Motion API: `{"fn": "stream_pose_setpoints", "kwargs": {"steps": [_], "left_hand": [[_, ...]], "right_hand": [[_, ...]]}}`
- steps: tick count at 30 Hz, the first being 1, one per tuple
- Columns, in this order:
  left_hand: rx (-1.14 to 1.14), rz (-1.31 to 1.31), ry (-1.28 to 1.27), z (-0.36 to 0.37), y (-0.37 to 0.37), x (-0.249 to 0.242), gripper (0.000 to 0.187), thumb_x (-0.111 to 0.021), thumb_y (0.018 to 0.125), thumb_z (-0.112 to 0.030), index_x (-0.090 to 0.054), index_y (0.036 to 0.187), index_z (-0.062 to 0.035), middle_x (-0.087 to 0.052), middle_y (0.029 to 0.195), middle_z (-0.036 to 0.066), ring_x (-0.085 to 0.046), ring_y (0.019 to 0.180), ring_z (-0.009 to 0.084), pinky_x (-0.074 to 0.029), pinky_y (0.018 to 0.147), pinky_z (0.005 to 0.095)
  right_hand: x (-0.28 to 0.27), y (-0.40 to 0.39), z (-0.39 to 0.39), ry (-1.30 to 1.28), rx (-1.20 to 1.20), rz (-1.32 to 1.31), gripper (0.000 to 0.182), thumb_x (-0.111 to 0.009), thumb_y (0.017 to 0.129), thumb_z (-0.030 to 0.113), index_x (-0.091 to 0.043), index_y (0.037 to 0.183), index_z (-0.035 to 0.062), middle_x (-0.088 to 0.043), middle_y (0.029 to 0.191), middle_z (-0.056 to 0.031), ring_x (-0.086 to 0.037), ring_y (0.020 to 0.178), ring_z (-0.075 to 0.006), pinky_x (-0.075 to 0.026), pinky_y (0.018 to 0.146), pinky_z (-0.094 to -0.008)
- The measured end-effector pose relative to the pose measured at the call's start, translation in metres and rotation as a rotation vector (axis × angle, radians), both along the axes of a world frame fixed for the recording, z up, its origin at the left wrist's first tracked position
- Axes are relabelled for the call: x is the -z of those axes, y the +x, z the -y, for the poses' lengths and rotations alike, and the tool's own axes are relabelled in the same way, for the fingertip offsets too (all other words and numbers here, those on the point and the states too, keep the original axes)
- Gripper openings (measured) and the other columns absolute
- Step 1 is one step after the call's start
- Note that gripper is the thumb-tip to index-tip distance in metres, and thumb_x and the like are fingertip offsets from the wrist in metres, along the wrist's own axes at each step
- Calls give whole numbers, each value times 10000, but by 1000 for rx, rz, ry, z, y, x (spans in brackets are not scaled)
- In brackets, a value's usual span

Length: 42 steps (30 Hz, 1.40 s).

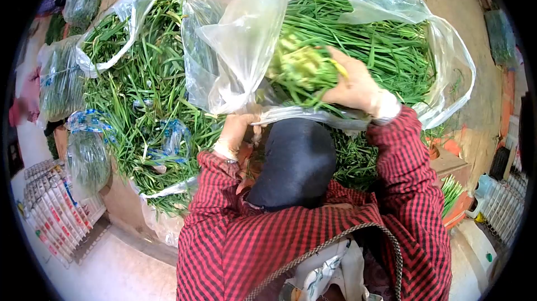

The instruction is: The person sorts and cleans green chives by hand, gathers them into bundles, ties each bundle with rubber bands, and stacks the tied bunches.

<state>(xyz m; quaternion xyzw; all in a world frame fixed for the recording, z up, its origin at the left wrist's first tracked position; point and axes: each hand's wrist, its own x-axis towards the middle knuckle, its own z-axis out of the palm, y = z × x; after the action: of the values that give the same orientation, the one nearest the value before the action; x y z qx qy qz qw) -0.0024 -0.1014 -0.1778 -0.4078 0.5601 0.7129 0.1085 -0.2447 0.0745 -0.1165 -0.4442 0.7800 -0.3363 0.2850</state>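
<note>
My right hand [355,86] is closed around a bunch of green stalks [305,69] with pale, blurred ends, at the left side of an open clear plastic bag [456,55]. Long green leafy stalks [369,38] fill this bag. Below its near left edge, my left hand [238,130] pinches the plastic rim. To the left, a loose heap of green leaves [151,77] spills over another clear bag [117,55]. My dark-clad knee [302,161] lies between my arms.
Wrapped green bundles [61,77] lie at the far left, with another [500,38] at the far right. White slatted racks [59,206] stand at lower left. More cut greens [355,158] lie beside my knee. A person's pink sleeve [25,102] shows at the left edge.
</note>
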Motion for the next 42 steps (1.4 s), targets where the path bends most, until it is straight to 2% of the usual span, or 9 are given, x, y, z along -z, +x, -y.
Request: {"fn": "stream_pose_setpoints", "kwargs": {"steps": [5,9,11,15,18,26,30,34,42], "left_hand": [[409,73,101,2,-13,-70,389,-555,965,-347,-675,902,17,-631,595,73,-488,434,89,-352,421,214],[32,-379,23,0,-15,-101,454,-496,985,-352,-700,877,40,-631,596,69,-501,422,87,-370,423,194],[41,-643,-100,-2,-49,-94,509,-435,1000,-407,-629,1134,44,-691,848,118,-643,689,158,-493,631,282],[-266,-840,132,-37,-134,-71,574,-363,1038,-344,-246,1493,-13,-375,1479,181,-383,1355,246,-283,1124,350],[-355,-872,16,-53,-151,-59,576,-354,1044,-364,-248,1497,-24,-380,1473,119,-405,1323,200,-299,1111,322],[-318,-866,194,-79,-166,-95,522,-330,1048,-366,-363,1460,-47,-434,1443,88,-438,1295,175,-319,1103,309],[-94,-958,-49,-85,-175,-90,571,-316,1046,-388,-351,1451,12,-423,1447,120,-399,1328,202,-279,1122,322],[-395,-935,471,-69,-183,-62,567,-273,1043,-408,-473,1347,27,-478,1392,156,-449,1288,245,-338,1103,391],[-252,-737,16,-48,-175,50,580,-473,999,-205,-244,1490,1,-255,1546,147,-257,1429,262,-249,1157,379]], "right_hand": [[-13,-36,-54,-10,143,-167,688,-777,734,263,-491,1305,5,-526,1290,-165,-508,1189,-272,-389,1031,-340],[-3,-59,-61,-137,141,53,676,-787,718,263,-516,1280,3,-496,1301,-157,-491,1188,-270,-377,1033,-348],[-7,-51,-57,-71,116,-1,636,-766,744,235,-523,1293,27,-500,1310,-139,-473,1219,-254,-361,1052,-354],[-13,-27,-34,-280,115,653,808,-805,719,146,-378,1392,11,-565,1290,-87,-482,1243,-190,-328,1112,-342],[-11,-29,-23,-55,62,-102,1015,-845,647,356,-319,1417,-44,-441,1393,-237,-405,1332,-327,-302,1130,-387],[-39,-23,0,-132,-8,-415,1196,-839,594,415,-182,1454,-95,-414,1395,-268,-421,1308,-368,-321,1121,-360],[-27,-31,-22,-327,250,276,928,-813,664,190,-295,1404,-24,-576,1188,-133,-585,1075,-205,-467,955,-292],[-19,-30,-33,-319,367,302,613,-798,706,126,-445,1186,-19,-620,1076,-93,-588,992,-144,-493,880,-303],[-77,-28,-125,-690,877,257,435,-754,785,159,-589,1173,50,-635,1072,-63,-616,941,-165,-507,830,-308]]}}
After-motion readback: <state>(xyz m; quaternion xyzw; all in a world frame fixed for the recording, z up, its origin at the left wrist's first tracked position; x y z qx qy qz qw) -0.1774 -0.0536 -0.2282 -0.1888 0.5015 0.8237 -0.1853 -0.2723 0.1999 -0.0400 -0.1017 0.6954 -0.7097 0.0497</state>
